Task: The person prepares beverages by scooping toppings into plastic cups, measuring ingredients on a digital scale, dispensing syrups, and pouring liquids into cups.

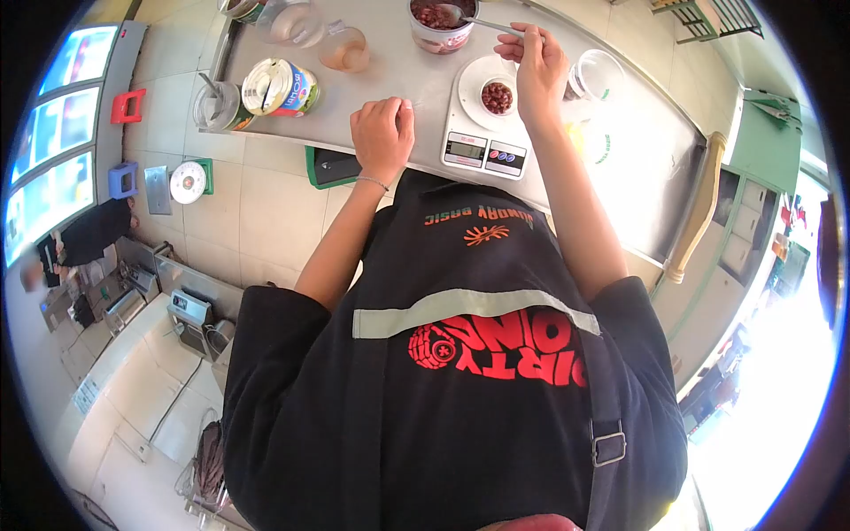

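My right hand is closed on the handle of a metal spoon. The spoon's bowl is in a tub of dark red beans at the table's far side. Below that hand, a small cup of red beans sits on the round white plate of a kitchen scale. Curled into a fist, my left hand rests near the table's front edge, left of the scale; I see nothing in it.
A labelled can and a glass jar stand at the left of the metal table. Clear plastic cups are behind them. More clear cups lie right of the scale. A person is far left.
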